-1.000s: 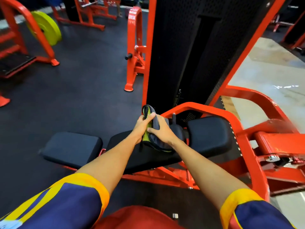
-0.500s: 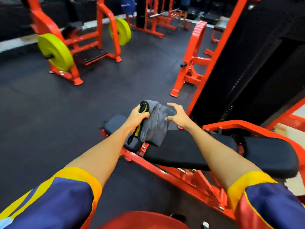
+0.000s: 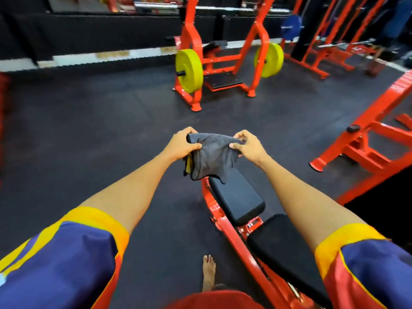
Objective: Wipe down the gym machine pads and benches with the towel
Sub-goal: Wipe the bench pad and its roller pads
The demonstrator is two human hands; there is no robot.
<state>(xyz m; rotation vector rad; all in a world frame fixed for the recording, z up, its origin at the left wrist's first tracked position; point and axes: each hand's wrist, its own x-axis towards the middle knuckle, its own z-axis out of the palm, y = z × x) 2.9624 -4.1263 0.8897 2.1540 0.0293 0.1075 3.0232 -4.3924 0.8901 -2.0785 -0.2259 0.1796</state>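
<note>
Left hand (image 3: pixel 180 144) and right hand (image 3: pixel 247 144) each pinch an end of the towel (image 3: pixel 211 158), lifted clear above the pad (image 3: pixel 238 199), probably to refold it (a fresh face for wiping).

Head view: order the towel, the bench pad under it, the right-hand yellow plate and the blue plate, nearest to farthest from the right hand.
1. Towel, pinched by the right hand itself.
2. Bench pad, just below, toward the camera.
3. Right yellow plate, well ahead, right of centre.
4. Blue plate, farthest back, upper right.
</note>
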